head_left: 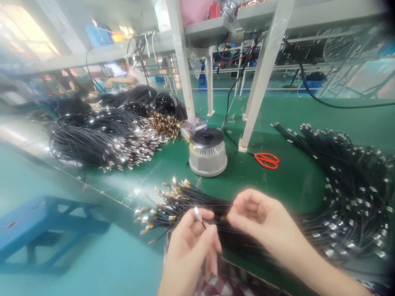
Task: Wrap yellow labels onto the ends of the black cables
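Note:
My left hand (191, 242) is closed around a thin black cable, and the cable's silver connector (197, 213) sticks up between thumb and forefinger. Just to the right, my right hand (257, 211) is pinched, thumb against fingers; a small yellowish bit shows at its fingertips, too blurred to name. Behind and beneath both hands lies a bundle of black cables (210, 201), with silver and yellowish ends fanned out to the left. More black cables with silver ends (348, 197) spread over the right side of the green table.
A round grey machine with a black top (208, 154) stands beyond the cables. Red-handled scissors (267, 160) lie by a white shelf leg (262, 74). Coiled cable bundles (89, 139) are heaped at left. A blue stool (40, 230) stands below; another person (129, 76) sits farther back.

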Demonstrator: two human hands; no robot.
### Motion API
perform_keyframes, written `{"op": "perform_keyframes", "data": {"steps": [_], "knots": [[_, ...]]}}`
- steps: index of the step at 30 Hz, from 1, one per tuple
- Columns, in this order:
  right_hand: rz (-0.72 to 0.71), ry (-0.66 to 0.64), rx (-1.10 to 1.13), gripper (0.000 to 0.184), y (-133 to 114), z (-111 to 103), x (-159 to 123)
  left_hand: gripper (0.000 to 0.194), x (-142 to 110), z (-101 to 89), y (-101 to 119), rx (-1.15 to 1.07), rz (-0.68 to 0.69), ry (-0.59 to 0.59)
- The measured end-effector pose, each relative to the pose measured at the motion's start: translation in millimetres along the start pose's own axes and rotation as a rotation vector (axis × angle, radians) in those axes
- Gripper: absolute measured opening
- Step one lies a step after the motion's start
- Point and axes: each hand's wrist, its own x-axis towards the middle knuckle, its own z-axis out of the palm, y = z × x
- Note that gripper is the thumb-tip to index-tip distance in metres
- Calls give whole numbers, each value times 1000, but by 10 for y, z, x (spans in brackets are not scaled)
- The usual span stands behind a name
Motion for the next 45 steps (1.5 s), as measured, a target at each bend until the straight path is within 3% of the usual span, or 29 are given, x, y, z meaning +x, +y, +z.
{"op": "perform_keyframes", "data": {"steps": [5, 10, 19, 36, 45], "knots": [[30, -78, 70, 27, 3, -11, 46, 23, -32, 2, -67, -53, -25, -86], [20, -124, 96, 24, 3, 74, 47, 42, -66, 14, -80, -46, -12, -131], [46, -166, 120, 26, 2, 74, 51, 48, -85, 7, -93, -110, -71, -164], [33, -149, 114, 24, 7, 103, 54, 43, -105, 17, -105, -137, -73, -205], [34, -42, 72, 26, 36, 203, 14, 43, -81, 46, -87, -101, -74, -153]]}}
